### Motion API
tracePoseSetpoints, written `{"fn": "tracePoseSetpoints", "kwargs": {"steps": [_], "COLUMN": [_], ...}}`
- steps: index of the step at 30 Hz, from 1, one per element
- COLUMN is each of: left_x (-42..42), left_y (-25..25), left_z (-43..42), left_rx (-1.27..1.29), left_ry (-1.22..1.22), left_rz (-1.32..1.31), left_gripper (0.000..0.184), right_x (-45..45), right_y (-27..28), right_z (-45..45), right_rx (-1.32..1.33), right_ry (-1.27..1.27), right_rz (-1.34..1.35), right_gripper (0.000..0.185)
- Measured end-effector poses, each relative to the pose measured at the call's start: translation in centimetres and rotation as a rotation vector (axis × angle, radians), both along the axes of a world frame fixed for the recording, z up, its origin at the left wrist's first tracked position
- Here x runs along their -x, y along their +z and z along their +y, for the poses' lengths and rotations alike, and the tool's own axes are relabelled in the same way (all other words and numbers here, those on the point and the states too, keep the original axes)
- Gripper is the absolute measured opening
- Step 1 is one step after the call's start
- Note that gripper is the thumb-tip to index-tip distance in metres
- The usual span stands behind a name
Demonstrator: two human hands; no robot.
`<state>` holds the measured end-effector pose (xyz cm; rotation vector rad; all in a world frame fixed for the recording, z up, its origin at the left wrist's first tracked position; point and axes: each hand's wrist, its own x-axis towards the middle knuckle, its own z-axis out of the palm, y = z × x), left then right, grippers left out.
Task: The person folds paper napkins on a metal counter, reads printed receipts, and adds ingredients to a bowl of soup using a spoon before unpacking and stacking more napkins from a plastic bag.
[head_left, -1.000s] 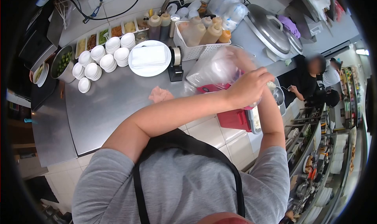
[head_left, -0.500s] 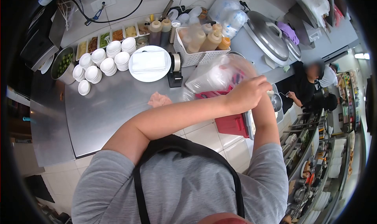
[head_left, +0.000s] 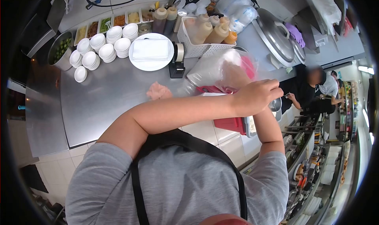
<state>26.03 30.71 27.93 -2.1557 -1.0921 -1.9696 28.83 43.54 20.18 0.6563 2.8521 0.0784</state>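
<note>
My left arm reaches across to the right, and my left hand (head_left: 258,97) is curled closed above my right forearm. Whatever its fingers hold is hidden. My right hand (head_left: 235,76) is inside or behind a clear plastic bag (head_left: 211,69), its fingers obscured by the film. Red or pink material shows through the bag. Below my arms is a red bin (head_left: 231,125), with a pale-rimmed tray (head_left: 251,127) of whitish food beside it. A round metal utensil (head_left: 275,104) lies just beyond my left hand.
A crumpled pink cloth (head_left: 159,91), a tape dispenser (head_left: 177,61) and a plate (head_left: 152,67) with napkins are on the steel counter (head_left: 98,102). Stacked white cups (head_left: 106,51), a bottle basket (head_left: 195,49) and a large lidded pot (head_left: 274,35) stand behind. A co-worker (head_left: 304,87) stands at right.
My right hand has moved left and up into the bag area, and the bag has shifted shape. My left hand has moved slightly right and down, still curled. The view has tilted slightly.
</note>
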Motion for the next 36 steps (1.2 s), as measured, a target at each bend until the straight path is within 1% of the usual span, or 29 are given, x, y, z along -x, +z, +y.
{"fn": "tracePoseSetpoints", "kwargs": {"steps": [1, 2, 4, 5, 7, 8, 10, 11, 13, 17, 19, 21, 23, 24, 26, 27, 29, 30, 32, 33, 34, 35, 36], "left_x": [-0.1, -0.1, -0.1, -0.1, -0.3, -0.4, -0.1, 0.0, -0.1, -0.2, -0.3, -0.3, 0.3, 0.8, 2.2, 3.1, 5.4, 6.2, 7.4, 7.6, 7.6, 7.6, 7.7], "left_y": [-0.3, -0.5, -1.0, -1.2, -1.5, -1.6, -1.4, -1.2, -1.1, -1.2, -1.4, -1.5, -1.4, -0.9, 0.5, 1.4, 3.5, 3.2, 0.8, -0.4, -2.0, -3.5, -5.2], "left_z": [0.0, 0.1, 0.0, -0.1, -0.1, -0.1, -0.1, -0.1, 0.0, -0.2, -0.1, -0.1, 0.3, 0.3, 0.3, 0.0, -1.1, -0.9, 0.2, 0.4, 0.4, 0.6, 1.0], "left_rx": [0.023, 0.046, 0.068, 0.087, 0.071, 0.055, 0.062, 0.068, 0.059, 0.069, 0.054, 0.038, 0.02, 0.015, -0.011, -0.019, 0.122, 0.113, 0.071, 0.061, 0.219, 0.375, 0.365], "left_ry": [-0.021, -0.043, -0.031, -0.019, 0.002, 0.022, 0.02, 0.018, 0.018, 0.04, 0.053, 0.063, 0.097, 0.094, 0.311, 0.299, 0.163, 0.145, 0.345, 0.329, 0.342, 0.358, 0.347], "left_rz": [0.001, 0.003, 0.043, 0.086, 0.102, 0.118, 0.111, 0.105, 0.098, 0.126, 0.132, 0.137, 0.12, 0.129, 0.141, 0.152, -0.056, -0.038, -0.037, -0.018, -0.003, 0.012, 0.027], "left_gripper": [0.023, 0.018, 0.017, 0.017, 0.017, 0.016, 0.016, 0.017, 0.016, 0.016, 0.017, 0.018, 0.024, 0.024, 0.028, 0.028, 0.058, 0.058, 0.089, 0.089, 0.091, 0.093, 0.093], "right_x": [-0.2, -0.1, 1.1, 0.9, 0.8, 0.7, 0.8, 0.7, 0.6, 0.3, 0.3, 0.1, -0.3, -0.6, -1.4, -1.6, -1.9, -1.9, -1.4, -1.9, -2.5, -2.9, -3.4], "right_y": [-0.8, -1.5, -0.8, -1.0, -1.3, -1.1, 0.4, 0.8, 1.2, 1.0, 1.6, 1.8, 2.2, 2.7, 4.5, 5.9, 9.5, 11.9, 17.5, 18.4, 19.3, 21.0, 22.0], "right_z": [-0.4, -0.3, -1.6, -1.6, -1.5, -1.1, 0.1, 0.3, 0.5, 1.0, 0.4, 0.6, 1.3, 1.6, 1.9, 2.2, 2.0, 1.5, 0.2, 1.0, 1.6, 0.4, 0.4], "right_rx": [-0.083, -0.081, -0.12, -0.119, -0.161, -0.16, 0.032, 0.033, 0.087, 0.118, 0.165, 0.171, 0.193, 0.213, 0.24, 0.246, 0.221, 0.203, 0.15, 0.244, 0.338, 0.363, 0.39], "right_ry": [0.044, 0.043, -0.096, -0.097, -0.007, -0.006, -0.022, -0.022, -0.019, -0.046, 0.005, 0.032, 0.066, 0.088, 0.134, 0.162, 0.197, 0.186, -0.233, -0.233, -0.23, -0.234, -0.237], "right_rz": [0.104, 0.101, 0.067, 0.065, 0.164, 0.163, 0.088, 0.088, 0.12, 0.106, 0.222, 0.316, 0.476, 0.575, 0.769, 0.85, 0.965, 0.982, 0.542, 0.639, 0.735, 0.746, 0.771], "right_gripper": [0.078, 0.078, 0.088, 0.088, 0.081, 0.081, 0.072, 0.072, 0.062, 0.059, 0.061, 0.055, 0.049, 0.046, 0.04, 0.038, 0.033, 0.033, 0.041, 0.039, 0.038, 0.04, 0.039]}}
